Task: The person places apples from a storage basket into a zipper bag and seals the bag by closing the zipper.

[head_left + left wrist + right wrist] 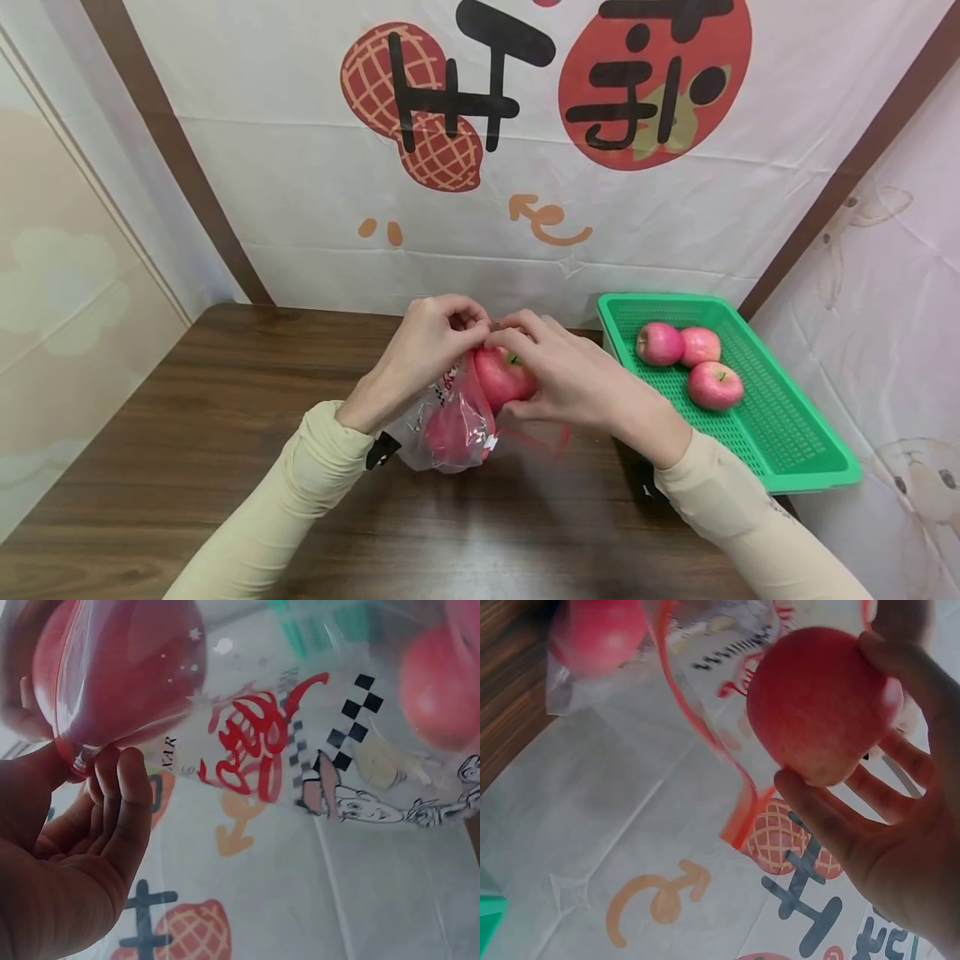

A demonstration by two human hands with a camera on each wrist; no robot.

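My left hand (427,337) pinches the red-edged mouth of a clear printed zip bag (330,787) between thumb and fingers. At the mouth, my right hand (573,375) holds a red apple (821,709), its fingers and thumb curved around the fruit. In the right wrist view, the bag's red zip edge (697,720) runs beside this apple. Another apple (600,637) lies inside the bag, seen blurred through the plastic. Red lettering and a black checker pattern mark the bag. How far the held apple reaches into the mouth is hard to tell.
To the right stands a green plastic basket (813,442) with three apples (715,386) near its far end. The brown wooden table (225,400) lies under both hands. A white printed cloth (300,167) hangs behind the table.
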